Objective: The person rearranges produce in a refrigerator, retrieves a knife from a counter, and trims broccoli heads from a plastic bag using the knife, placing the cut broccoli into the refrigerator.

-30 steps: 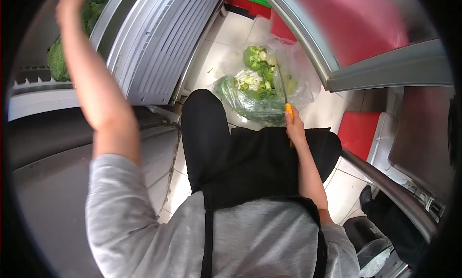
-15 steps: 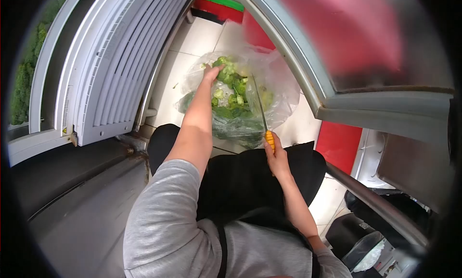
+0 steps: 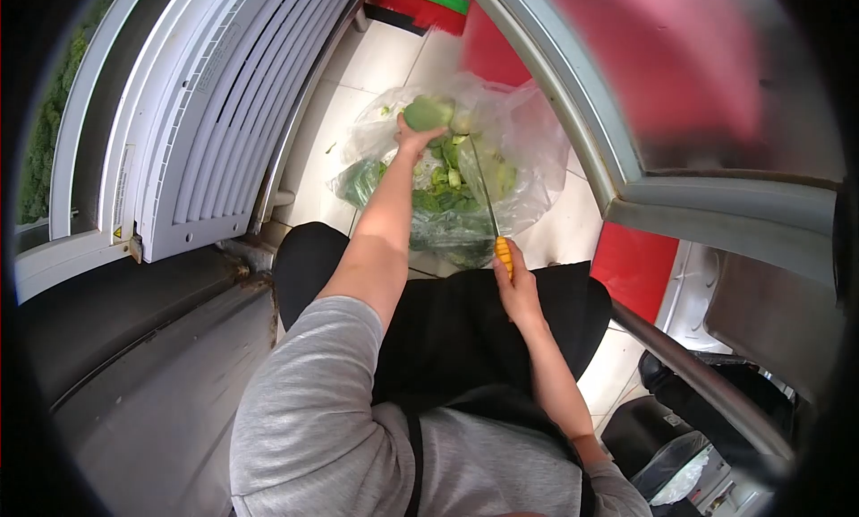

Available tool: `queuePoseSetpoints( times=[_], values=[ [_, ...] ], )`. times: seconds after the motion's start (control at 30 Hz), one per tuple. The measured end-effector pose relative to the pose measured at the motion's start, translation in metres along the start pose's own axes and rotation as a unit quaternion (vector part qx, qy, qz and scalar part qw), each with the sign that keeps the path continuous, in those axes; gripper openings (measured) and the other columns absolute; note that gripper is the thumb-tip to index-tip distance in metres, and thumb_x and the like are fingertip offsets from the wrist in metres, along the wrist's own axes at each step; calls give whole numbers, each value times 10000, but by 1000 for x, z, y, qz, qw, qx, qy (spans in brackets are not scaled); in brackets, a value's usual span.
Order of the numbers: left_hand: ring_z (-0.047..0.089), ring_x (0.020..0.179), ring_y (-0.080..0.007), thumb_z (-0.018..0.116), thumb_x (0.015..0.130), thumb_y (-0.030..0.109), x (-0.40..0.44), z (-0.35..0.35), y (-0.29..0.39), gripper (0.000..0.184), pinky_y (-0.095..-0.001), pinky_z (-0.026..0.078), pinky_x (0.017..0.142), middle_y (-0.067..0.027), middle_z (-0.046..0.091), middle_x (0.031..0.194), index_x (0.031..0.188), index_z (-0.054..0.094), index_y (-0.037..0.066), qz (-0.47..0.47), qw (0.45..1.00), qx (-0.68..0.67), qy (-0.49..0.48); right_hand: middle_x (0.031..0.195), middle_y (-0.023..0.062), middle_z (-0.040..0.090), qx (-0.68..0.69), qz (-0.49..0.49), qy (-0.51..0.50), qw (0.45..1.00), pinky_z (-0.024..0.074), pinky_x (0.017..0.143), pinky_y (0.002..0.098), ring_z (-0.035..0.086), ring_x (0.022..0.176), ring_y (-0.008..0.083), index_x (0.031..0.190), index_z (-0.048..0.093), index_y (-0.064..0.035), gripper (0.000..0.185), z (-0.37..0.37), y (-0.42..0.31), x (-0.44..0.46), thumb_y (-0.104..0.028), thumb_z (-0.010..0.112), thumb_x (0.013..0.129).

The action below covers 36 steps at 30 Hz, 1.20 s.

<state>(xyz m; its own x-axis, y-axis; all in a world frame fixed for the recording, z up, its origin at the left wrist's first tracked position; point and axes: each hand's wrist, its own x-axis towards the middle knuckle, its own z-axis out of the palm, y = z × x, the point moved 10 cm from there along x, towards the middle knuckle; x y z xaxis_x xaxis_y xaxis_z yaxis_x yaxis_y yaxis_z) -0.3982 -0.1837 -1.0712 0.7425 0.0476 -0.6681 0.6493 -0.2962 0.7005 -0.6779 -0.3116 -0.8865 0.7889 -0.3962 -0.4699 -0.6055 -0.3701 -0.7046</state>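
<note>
My left hand (image 3: 418, 139) is closed around a rounded green vegetable head (image 3: 428, 113), which looks like broccoli. It is raised over the far part of a clear plastic bag (image 3: 528, 195) spread on the floor. Green leaves and cut stem pieces (image 3: 445, 179) lie in the bag, with darker green produce (image 3: 452, 230) visible through its near side. My right hand (image 3: 519, 289) grips the yellow ribbed handle of a long, narrow knife (image 3: 484, 188). The blade points away from me across the bag, its tip near the vegetable head.
A white slatted panel (image 3: 237, 114) rises on the left. On the right stands a metal-framed panel (image 3: 573, 105), with a metal rail (image 3: 707, 383) below it. Pale tiles (image 3: 344, 114) cover the floor, and a red and green object (image 3: 420, 2) sits at the back.
My left hand has lifted the green vegetable head from among the pieces, turning its smooth rounded side up. My right hand keeps the knife in nearly the same place. The view has shifted slightly.
</note>
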Motion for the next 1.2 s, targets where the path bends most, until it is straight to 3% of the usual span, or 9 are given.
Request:
queuePoseSetpoints(
  times=[0.13, 0.2, 0.47, 0.67, 0.73, 0.87, 1.0, 1.13, 1.2],
  values=[
    [464, 1008, -358, 782, 521, 220, 50, -3, 5, 808, -401, 431, 823, -201, 361, 1204, 1149, 286, 114, 205, 962, 125, 130, 958, 270, 554, -19, -27, 5, 999, 434, 759, 423, 522, 914, 410, 1256, 326, -108, 441, 0, -5, -3, -234, 471, 858],
    [458, 1020, -365, 790, 486, 218, 71, 9, 6, 831, -369, 404, 861, -210, 352, 1204, 1142, 295, 98, 202, 977, 61, 2, 944, 278, 552, -18, -39, 13, 999, 434, 755, 435, 519, 910, 415, 1251, 334, -108, 437, 1, -2, -2, -229, 476, 855],
    [445, 1043, -351, 782, 497, 303, 38, -6, 4, 935, -342, 399, 868, -251, 324, 1214, 1219, 244, 49, 101, 976, 166, 97, 952, 283, 547, 4, -24, 8, 1000, 430, 761, 428, 512, 928, 417, 1257, 329, -115, 448, 2, 0, -2, -246, 479, 855],
    [511, 950, -333, 771, 501, 391, 67, 3, 2, 1097, -390, 440, 800, -190, 437, 1147, 1309, 109, 55, 79, 992, 93, -23, 949, 284, 547, -8, -11, 19, 1000, 430, 769, 420, 514, 926, 415, 1242, 351, -77, 443, -1, 11, -4, -252, 478, 856],
    [536, 841, -278, 760, 498, 442, 47, -15, 1, 981, -363, 475, 637, -148, 512, 1021, 1232, 244, 44, -73, 997, 10, -14, 979, 280, 541, 7, 22, 1, 1000, 426, 790, 404, 513, 950, 403, 1244, 351, -60, 452, 0, 13, -2, -253, 479, 856],
    [546, 681, -217, 640, 497, 643, 22, -49, 15, 866, -326, 471, 544, -140, 531, 888, 1091, 443, 43, -135, 969, 161, -130, 1040, 260, 530, 36, 1, -10, 999, 408, 828, 372, 507, 999, 376, 1246, 353, -55, 452, 5, 11, 3, -265, 469, 863],
    [513, 560, -187, 584, 547, 655, 5, -90, 36, 756, -327, 454, 480, -129, 549, 858, 975, 532, 34, -103, 945, 275, -143, 1062, 238, 531, 66, -3, -37, 997, 400, 838, 347, 516, 1004, 351, 1249, 348, -47, 459, 16, 3, 4, -281, 460, 870],
    [547, 587, -202, 611, 568, 607, -43, -118, 55, 782, -321, 483, 510, -139, 531, 957, 1070, 473, 23, -81, 939, 274, -193, 1076, 209, 530, 113, -14, -30, 993, 386, 846, 319, 517, 1009, 292, 1227, 368, -43, 422, 19, -2, 2, -275, 439, 882],
    [583, 654, -226, 653, 607, 493, -73, -130, 77, 804, -318, 510, 559, -149, 500, 1042, 1189, 354, 25, 49, 978, 108, -170, 1083, 213, 522, 130, -89, 6, 988, 387, 845, 327, 516, 1011, 304, 1224, 367, -45, 407, 13, -25, -5, -268, 425, 888]
  ],
)
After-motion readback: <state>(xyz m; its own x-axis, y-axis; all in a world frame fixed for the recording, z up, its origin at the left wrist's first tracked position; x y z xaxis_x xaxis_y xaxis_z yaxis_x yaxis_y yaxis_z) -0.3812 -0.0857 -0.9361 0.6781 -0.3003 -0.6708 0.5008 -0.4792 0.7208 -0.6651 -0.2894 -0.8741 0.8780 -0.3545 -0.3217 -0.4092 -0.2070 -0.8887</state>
